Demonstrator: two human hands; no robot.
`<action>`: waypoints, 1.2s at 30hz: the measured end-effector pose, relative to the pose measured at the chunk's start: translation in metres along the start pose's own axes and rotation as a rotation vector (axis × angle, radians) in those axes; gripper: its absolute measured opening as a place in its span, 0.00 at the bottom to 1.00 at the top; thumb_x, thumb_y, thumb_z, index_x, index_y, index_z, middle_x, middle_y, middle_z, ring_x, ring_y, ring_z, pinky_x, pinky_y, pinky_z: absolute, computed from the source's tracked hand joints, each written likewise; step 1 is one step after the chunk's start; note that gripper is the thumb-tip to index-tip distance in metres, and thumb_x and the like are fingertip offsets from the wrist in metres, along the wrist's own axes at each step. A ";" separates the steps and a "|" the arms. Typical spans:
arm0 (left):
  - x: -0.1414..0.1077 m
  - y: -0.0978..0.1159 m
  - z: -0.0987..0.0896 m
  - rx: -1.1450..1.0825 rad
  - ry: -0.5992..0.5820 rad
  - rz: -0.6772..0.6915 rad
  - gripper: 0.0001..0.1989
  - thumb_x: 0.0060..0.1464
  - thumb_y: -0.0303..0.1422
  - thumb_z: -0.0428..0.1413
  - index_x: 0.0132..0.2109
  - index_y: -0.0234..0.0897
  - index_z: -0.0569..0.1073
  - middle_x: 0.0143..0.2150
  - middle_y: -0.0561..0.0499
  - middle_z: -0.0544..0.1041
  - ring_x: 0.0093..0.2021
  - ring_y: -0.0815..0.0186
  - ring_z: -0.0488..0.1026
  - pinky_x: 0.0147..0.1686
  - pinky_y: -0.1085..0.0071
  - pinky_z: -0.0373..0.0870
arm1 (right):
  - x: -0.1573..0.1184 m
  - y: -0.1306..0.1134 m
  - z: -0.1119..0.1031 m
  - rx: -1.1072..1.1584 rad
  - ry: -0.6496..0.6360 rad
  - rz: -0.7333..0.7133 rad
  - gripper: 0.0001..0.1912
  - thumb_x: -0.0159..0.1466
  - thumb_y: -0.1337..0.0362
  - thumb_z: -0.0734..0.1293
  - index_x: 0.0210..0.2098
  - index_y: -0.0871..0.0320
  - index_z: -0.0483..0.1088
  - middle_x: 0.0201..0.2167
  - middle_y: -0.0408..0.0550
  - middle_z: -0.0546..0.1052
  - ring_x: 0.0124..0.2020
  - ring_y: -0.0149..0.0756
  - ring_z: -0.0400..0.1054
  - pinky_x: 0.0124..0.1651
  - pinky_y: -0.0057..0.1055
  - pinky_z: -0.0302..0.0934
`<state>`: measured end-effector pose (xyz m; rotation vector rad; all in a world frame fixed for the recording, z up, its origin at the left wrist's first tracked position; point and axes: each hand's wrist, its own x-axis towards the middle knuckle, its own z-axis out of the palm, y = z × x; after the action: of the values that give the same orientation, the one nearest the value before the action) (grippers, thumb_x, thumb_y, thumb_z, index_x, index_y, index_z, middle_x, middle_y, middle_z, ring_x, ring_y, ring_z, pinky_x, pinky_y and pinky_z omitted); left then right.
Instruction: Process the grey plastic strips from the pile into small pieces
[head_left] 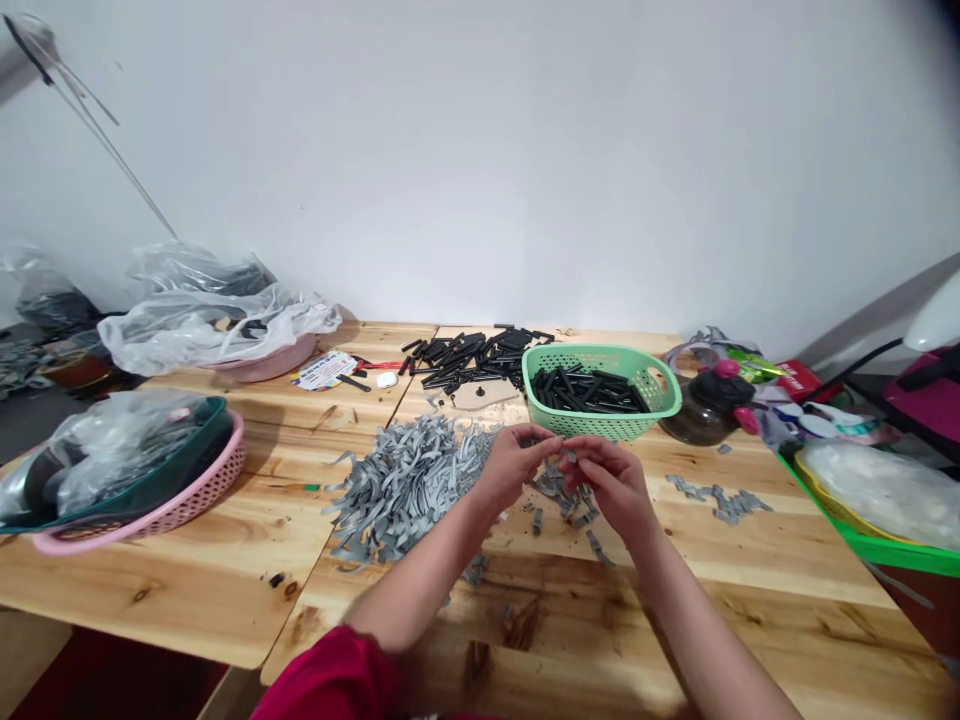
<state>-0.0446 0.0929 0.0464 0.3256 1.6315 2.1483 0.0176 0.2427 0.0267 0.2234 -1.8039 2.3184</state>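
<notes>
Wooden tabletop [585, 625] fills the lower half of the frame. At lower left, a pink basket [217, 482] carries a dark green tray [169, 487] with plastic-wrapped material in it. Upper left: white plastic bag [296, 310] draped over a pale pink basin [270, 362]. Pile of grey strips [409, 480] lies loose and tangled, centre of frame, just left of the hands. Green basket [592, 428], right of centre, contains black tubes [585, 388]; a further heap of black tubes [476, 355] lies on the wood to its left.

Left hand [517, 462] and right hand [619, 490] are together at centre, fingertips nearly meeting in front of the green basket. Clear jar [691, 422] with pink knobs stands just right of that basket. Short grey pieces [727, 503] are scattered at right. Small white object [387, 380] sits upper centre-left. Smallest item: grey bit [571, 456] pinched in the right hand's fingertips, centre of frame; cannot tell whether the left hand also grips it.
</notes>
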 end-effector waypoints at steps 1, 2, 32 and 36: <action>0.001 0.001 -0.001 0.048 0.010 0.030 0.18 0.42 0.42 0.67 0.32 0.30 0.76 0.22 0.54 0.70 0.17 0.79 0.55 0.18 0.77 0.48 | 0.001 -0.002 -0.004 -0.055 -0.020 -0.016 0.11 0.62 0.59 0.68 0.43 0.56 0.75 0.31 0.48 0.77 0.26 0.32 0.70 0.29 0.30 0.68; 0.002 0.002 -0.002 0.099 0.012 0.061 0.17 0.42 0.41 0.67 0.31 0.29 0.76 0.23 0.53 0.72 0.19 0.78 0.58 0.20 0.77 0.52 | 0.002 -0.003 -0.007 -0.129 -0.033 -0.036 0.11 0.63 0.59 0.67 0.42 0.56 0.75 0.30 0.48 0.77 0.24 0.31 0.69 0.28 0.29 0.67; -0.001 0.014 -0.009 0.270 -0.138 0.128 0.15 0.48 0.40 0.64 0.34 0.29 0.78 0.29 0.48 0.76 0.29 0.70 0.67 0.31 0.74 0.61 | 0.010 -0.018 -0.011 -0.271 0.027 -0.063 0.05 0.57 0.62 0.73 0.33 0.57 0.78 0.39 0.49 0.77 0.34 0.34 0.74 0.33 0.28 0.73; -0.004 0.018 -0.006 0.363 -0.085 0.166 0.14 0.50 0.39 0.62 0.34 0.29 0.78 0.27 0.49 0.76 0.26 0.71 0.65 0.27 0.75 0.59 | 0.006 -0.023 -0.004 -0.284 0.096 -0.046 0.05 0.57 0.64 0.74 0.33 0.57 0.77 0.34 0.47 0.79 0.31 0.30 0.74 0.36 0.25 0.72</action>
<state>-0.0466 0.0818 0.0620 0.6729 2.0022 1.9098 0.0169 0.2528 0.0483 0.1063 -2.0252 1.9764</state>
